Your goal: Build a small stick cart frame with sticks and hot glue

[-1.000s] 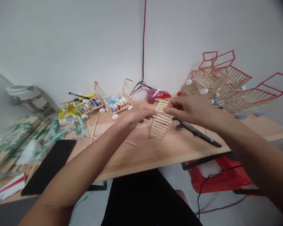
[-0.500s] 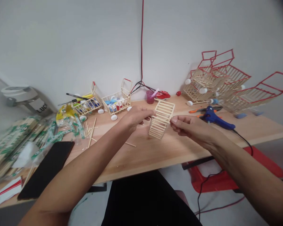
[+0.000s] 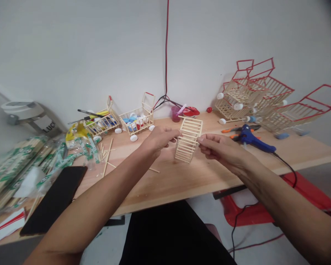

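Wooden stick frame (image 3: 189, 140): between both hands, above or on the surface (image 3: 165, 187) (contact at its lower end cannot be told).
Long axis: roughly front to back, across the line joining the hands.
Left hand (image 3: 161, 139): grip pinching the frame's left edge.
Right hand (image 3: 216, 147): grip pinching the right edge.
Nearer hand: neither; both touch.
Blue glue gun (image 3: 249, 138): beyond the right hand, apart from the frame.

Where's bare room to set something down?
Bare table lies between the stick frame and the front edge; another patch lies right of the blue glue gun. Crowded: the left end, with stick packs and a black slab, and the back right, with carts.
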`<act>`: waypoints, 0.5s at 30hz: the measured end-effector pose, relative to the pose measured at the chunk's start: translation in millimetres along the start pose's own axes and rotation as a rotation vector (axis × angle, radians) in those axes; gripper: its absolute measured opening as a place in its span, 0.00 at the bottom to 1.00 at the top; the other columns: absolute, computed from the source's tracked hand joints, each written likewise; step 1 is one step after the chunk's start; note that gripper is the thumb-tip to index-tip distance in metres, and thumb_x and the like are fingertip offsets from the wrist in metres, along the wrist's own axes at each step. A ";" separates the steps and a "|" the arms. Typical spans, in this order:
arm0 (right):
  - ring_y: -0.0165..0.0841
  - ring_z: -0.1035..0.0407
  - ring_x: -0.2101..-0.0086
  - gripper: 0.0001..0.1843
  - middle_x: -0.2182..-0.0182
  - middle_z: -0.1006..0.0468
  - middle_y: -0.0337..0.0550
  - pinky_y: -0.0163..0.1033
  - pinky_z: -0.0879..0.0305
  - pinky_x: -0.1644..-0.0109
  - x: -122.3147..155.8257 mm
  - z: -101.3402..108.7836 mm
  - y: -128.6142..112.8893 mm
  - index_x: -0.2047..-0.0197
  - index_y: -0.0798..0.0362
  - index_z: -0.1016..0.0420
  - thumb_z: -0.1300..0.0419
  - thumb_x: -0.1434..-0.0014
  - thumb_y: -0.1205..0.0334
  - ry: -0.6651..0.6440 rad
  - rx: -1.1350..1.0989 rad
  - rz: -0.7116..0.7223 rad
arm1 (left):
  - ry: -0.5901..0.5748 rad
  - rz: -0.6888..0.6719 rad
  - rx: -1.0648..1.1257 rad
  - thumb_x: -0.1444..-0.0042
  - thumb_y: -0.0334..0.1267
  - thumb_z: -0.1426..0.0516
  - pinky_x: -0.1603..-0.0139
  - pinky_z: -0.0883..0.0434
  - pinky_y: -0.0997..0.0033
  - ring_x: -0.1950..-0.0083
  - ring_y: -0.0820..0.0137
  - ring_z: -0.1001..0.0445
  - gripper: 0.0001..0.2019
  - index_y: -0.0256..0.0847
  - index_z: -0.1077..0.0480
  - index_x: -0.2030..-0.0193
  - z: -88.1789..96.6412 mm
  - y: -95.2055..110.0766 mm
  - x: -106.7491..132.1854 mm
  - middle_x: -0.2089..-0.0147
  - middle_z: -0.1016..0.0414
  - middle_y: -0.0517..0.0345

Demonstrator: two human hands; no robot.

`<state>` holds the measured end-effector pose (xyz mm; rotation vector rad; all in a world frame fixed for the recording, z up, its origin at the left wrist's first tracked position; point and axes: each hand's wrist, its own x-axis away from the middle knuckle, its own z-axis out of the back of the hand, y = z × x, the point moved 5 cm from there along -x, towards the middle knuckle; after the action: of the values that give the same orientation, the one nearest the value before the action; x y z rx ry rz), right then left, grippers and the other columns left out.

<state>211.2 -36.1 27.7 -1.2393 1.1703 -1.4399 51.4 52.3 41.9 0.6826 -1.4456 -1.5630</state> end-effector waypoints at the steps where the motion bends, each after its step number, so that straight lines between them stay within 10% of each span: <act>1: 0.23 0.49 0.77 0.26 0.80 0.41 0.30 0.32 0.59 0.75 -0.6 -0.9 0.0 0.76 0.53 0.37 0.28 0.59 0.46 -0.011 -0.024 -0.007 | -0.005 0.003 0.002 0.52 0.40 0.37 0.70 0.43 0.72 0.69 0.73 0.32 0.08 0.37 0.26 0.76 0.2 -0.2 -0.2 0.71 0.25 0.56; 15: 0.22 0.50 0.77 0.21 0.78 0.43 0.31 0.28 0.54 0.79 -7.9 -7.0 8.6 0.72 0.53 0.36 0.26 0.54 0.57 -0.170 -0.389 -0.149 | -0.062 0.004 0.047 0.52 0.37 0.39 0.67 0.44 0.72 0.67 0.73 0.33 0.06 0.37 0.27 0.75 -0.2 -2.6 -4.4 0.71 0.27 0.58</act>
<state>205.5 -29.1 17.5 -1.7134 1.3007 -1.2156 53.0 55.9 38.5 0.6627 -1.5326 -1.5635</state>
